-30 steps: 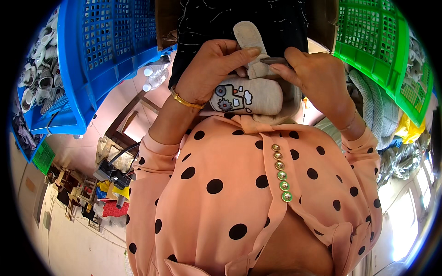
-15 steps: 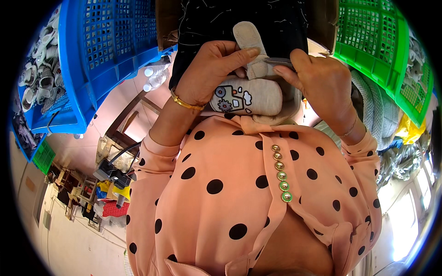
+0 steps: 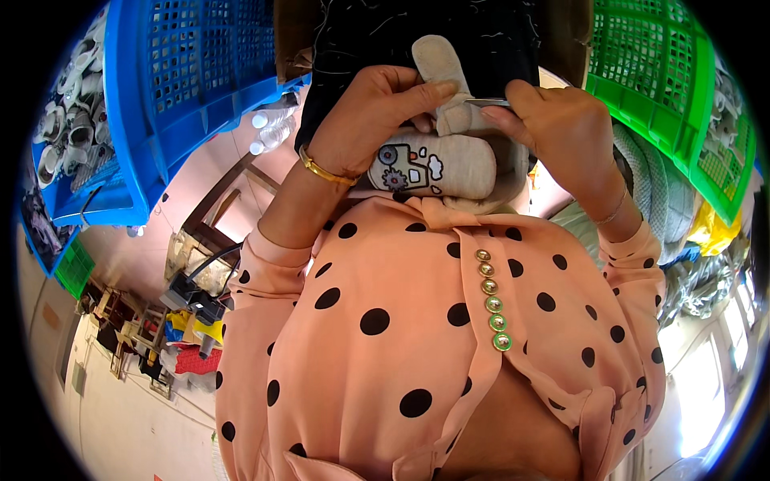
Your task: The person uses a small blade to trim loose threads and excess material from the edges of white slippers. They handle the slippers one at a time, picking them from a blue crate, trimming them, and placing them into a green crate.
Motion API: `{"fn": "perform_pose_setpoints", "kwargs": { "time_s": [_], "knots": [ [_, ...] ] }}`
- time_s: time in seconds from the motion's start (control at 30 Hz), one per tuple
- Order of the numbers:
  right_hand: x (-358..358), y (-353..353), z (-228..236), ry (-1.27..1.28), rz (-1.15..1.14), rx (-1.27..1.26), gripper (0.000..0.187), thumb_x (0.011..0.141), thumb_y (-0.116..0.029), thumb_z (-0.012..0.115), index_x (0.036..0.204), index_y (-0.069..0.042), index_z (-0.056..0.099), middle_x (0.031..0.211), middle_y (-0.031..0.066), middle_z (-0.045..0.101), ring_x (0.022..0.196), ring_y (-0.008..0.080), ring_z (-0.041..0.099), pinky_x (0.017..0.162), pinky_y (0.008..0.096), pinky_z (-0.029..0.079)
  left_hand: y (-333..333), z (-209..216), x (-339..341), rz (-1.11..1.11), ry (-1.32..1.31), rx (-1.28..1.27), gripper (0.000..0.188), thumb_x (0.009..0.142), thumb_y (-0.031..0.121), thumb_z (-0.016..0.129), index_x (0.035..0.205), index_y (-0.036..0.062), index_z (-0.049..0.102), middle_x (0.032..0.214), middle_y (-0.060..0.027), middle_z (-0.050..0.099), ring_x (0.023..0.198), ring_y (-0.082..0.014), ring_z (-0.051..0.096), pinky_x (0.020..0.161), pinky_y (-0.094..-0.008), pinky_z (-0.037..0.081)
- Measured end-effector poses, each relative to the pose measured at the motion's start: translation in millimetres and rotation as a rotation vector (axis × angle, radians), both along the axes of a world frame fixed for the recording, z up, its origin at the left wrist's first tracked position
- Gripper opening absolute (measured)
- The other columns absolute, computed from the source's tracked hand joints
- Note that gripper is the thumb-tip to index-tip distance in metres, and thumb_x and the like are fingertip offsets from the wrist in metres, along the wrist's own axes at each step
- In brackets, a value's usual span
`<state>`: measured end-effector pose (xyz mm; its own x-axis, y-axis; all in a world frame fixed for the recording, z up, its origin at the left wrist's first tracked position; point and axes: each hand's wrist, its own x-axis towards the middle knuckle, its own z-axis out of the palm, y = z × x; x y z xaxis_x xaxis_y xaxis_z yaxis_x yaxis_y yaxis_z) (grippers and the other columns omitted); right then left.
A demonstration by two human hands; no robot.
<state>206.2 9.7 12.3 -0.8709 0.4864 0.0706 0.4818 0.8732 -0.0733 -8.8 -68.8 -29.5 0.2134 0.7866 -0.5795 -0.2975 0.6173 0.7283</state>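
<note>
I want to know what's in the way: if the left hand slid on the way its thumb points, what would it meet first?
Most likely the right hand: the left hand's thumb points along the beige sock toward it, though depth is unclear.

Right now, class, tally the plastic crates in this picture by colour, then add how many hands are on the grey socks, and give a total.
Blue crates: 1
Green crates: 1
Hands on the grey socks: 2, the left hand and the right hand
Total: 4
</note>
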Motion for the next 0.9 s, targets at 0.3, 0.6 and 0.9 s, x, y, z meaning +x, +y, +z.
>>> {"fn": "perform_pose_setpoints", "kwargs": {
  "time_s": [0.3,0.6,0.9],
  "knots": [
    [-13,7,14,0.046,0.073,-0.111,0.043,0.082,-0.048,0.065,0.067,-0.012,0.048,0.049,0.0017,0.048,0.045,0.0183,0.053,0.044,0.0286,0.04,1,5,-3,0.022,-0.01,0.042,0.028,0.087,0.027,0.071,0.092,0.0003,0.071,0.077,-0.0025,0.067,0.064,-0.0041,0.058,0.06,-0.0168,0.049],
    [-19,8,17,-0.098,0.076,-0.202,0.039,0.081,-0.044,0.065,0.07,-0.011,0.047,0.056,0.0041,0.051,0.051,0.0217,0.056,0.05,0.0321,0.046,0,14,0,0.076,-0.033,0.024,0.02,0.089,0.023,0.069,0.09,0.0033,0.07,0.071,-0.0009,0.062,0.063,-0.0051,0.058,0.057,-0.0176,0.047],
    [-25,5,34,-0.122,0.156,-0.049,0.037,0.08,-0.043,0.067,0.069,-0.012,0.049,0.053,0.0021,0.051,0.048,0.0182,0.055,0.048,0.0295,0.04,-2,17,-1,0.04,0.026,0.061,0.029,0.088,0.03,0.07,0.089,0.0006,0.072,0.074,-0.002,0.066,0.062,-0.0038,0.059,0.058,-0.0167,0.049]
  ]
}}
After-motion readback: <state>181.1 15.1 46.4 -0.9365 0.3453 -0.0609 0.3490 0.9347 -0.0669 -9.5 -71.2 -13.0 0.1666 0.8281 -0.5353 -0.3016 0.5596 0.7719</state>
